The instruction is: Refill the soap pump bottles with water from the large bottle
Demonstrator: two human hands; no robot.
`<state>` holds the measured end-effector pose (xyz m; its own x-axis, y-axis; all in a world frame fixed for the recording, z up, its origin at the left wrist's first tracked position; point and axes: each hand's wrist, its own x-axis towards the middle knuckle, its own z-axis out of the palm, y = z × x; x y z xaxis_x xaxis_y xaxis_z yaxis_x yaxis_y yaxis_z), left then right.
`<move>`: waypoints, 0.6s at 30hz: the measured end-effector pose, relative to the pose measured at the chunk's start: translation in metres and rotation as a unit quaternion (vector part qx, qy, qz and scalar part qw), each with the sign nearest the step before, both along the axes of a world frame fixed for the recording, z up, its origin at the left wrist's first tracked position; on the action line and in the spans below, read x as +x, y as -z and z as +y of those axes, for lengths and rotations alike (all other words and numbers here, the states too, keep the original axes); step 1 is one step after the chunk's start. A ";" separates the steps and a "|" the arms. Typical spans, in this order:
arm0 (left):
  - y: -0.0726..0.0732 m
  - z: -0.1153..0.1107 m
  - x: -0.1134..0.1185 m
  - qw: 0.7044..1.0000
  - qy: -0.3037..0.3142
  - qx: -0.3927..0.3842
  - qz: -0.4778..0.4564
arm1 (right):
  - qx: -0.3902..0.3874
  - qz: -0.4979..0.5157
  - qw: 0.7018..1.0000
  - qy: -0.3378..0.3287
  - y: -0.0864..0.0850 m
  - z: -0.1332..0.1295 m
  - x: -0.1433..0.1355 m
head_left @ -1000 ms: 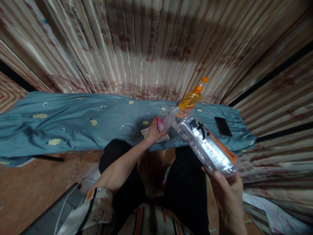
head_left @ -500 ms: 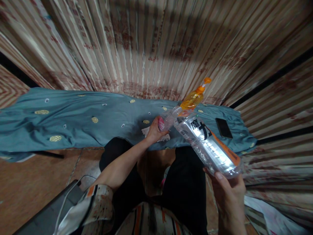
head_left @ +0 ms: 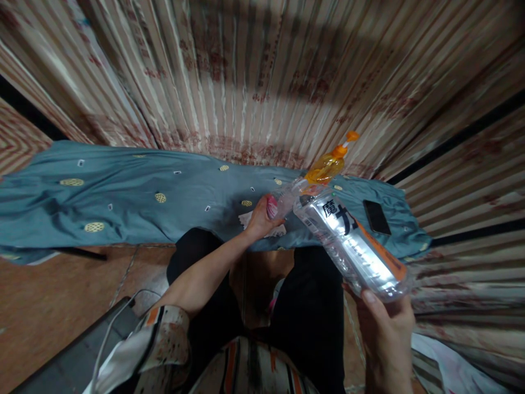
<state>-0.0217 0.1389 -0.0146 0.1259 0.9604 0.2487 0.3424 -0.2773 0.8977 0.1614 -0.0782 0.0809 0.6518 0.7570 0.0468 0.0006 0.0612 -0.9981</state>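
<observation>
My right hand [head_left: 385, 323] is closed around the base of a large clear plastic bottle [head_left: 353, 241] with a silver and orange label. The bottle leans, its narrow end toward the upper left. My left hand [head_left: 263, 218] is closed on a small clear plastic bottle [head_left: 290, 198] with a pink part by the fingers. Where the two bottles meet or overlap, I cannot tell whether they touch. Just behind them is a yellow pump bottle [head_left: 326, 168] with an orange pump head. A white lace-edged cloth [head_left: 275, 231] lies partly under my left hand.
A bench or narrow table wears a blue-green cloth [head_left: 123, 191] with pineapple prints. Toward its right end lies a dark phone [head_left: 376, 216]. A striped curtain [head_left: 246, 82] hangs behind, and black bars [head_left: 459, 137] run at the sides. A grey box-like object [head_left: 82, 350] with a cable is at lower left.
Both hands keep their holds in nearly the same places. The large bottle's base and my right hand are very slightly farther right, as the view shifts a little.
</observation>
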 end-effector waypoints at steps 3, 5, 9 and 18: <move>0.002 0.001 0.000 1.000 0.002 0.004 -0.005 | 0.006 -0.005 1.000 -0.004 -0.001 0.001 0.000; 0.004 0.001 0.000 1.000 0.001 0.007 -0.006 | 0.013 0.000 1.000 -0.001 -0.002 0.002 -0.001; 0.008 0.002 0.000 1.000 -0.002 0.015 -0.010 | 0.011 0.005 1.000 0.008 -0.002 0.003 -0.001; 0.004 0.002 0.000 1.000 0.002 0.004 -0.002 | 0.025 -0.004 1.000 -0.004 -0.004 0.002 -0.002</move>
